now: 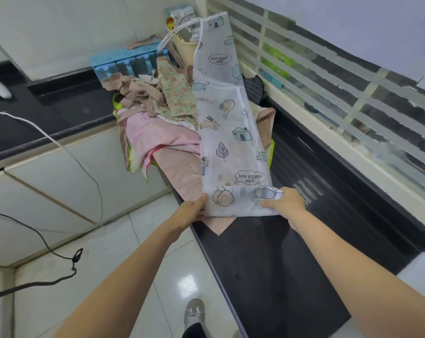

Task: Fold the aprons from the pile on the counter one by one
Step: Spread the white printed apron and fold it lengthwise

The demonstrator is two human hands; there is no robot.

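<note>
We hold the near end of the white printed apron (227,132), our left hand (194,211) gripping its left corner and our right hand (283,203) pinching its right corner. It lies as a long narrow strip on the black counter (267,252), its far part draped over the pile of aprons (157,123).

bare counter (267,259) nearside, apron pile (157,123) behind

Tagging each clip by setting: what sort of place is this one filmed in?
Most likely a home kitchen. A dark stone counter runs along a corner above cream cabinet doors, with a blue rack and a cream container by the slatted window.
</note>
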